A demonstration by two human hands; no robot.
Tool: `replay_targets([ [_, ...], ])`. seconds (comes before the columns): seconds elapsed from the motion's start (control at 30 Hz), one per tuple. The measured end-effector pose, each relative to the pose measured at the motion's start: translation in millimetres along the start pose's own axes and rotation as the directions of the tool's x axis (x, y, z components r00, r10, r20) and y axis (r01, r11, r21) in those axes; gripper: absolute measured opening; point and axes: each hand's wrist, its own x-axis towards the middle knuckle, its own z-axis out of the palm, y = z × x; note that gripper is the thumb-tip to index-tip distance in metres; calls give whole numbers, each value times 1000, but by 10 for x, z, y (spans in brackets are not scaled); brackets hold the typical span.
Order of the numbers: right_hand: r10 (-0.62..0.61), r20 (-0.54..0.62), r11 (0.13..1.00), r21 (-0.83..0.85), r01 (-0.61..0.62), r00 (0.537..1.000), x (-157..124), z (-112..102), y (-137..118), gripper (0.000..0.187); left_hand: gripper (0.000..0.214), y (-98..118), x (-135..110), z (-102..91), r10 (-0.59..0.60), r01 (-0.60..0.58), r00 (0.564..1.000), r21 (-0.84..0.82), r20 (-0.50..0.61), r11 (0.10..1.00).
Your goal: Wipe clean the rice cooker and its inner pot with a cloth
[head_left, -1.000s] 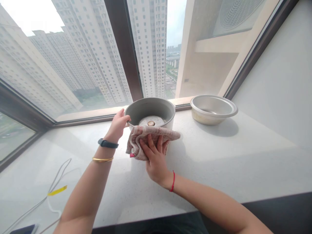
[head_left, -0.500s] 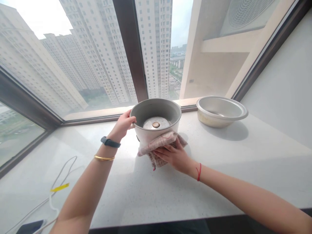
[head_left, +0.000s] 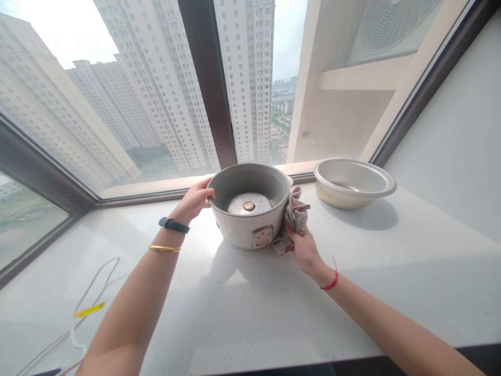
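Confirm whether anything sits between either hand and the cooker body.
The right hand has the checked cloth pressed between it and the right side of the cooker body. The left hand grips the rim directly, nothing between.

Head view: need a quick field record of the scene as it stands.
surface: white counter under a window
centre: cooker, lid off, upright, control panel facing the camera
left hand: grips the cooker's left rim
right hand: presses a cloth against the cooker's right side
right of cooker: metal bowl, apart from it
far left: white cable with a yellow tag
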Motion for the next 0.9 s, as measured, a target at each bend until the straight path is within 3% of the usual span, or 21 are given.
replay_targets([
  [0.1,140,95,985,88,-149,986,-239,-81,-140,53,61,-28,102,-4,20,-19,999,-22,32,1000],
  [0.2,227,153,965,99,-244,962,-424,-251,-299,57,74,-31,78,41,-30,28,993,-15,-113,999],
  [0.27,204,114,979,-11,-204,972,-510,-454,-411,57,83,-46,-48,92,-64,68,952,3,-301,998],
  [0.33,76,85,966,-254,-53,993,-581,-718,-514,51,84,-97,-245,146,-68,79,901,8,-428,997],
  [0.4,-92,180,820,-544,176,979,-645,-1011,-571,44,83,-182,-480,187,-75,79,894,-8,-443,997],
  [0.47,-174,311,544,-760,355,934,-704,-1312,-541,50,83,-286,-731,207,-101,105,898,-15,-429,994],
  [0.57,-117,355,145,-918,370,927,-788,-1779,-349,73,73,-437,-1141,222,-179,183,910,-25,-373,983],
  [0.67,-29,336,-45,-941,335,941,-839,-2281,-176,77,66,-583,-1582,278,-235,233,916,-45,-326,971],
  [0.77,-92,228,-41,-974,225,969,-779,-2769,-235,58,66,-742,-1937,375,-220,237,906,1,-360,972],
  [0.9,-244,33,173,-982,77,969,-442,-3188,-627,35,60,-914,-2121,468,-231,276,900,71,-370,959],
])
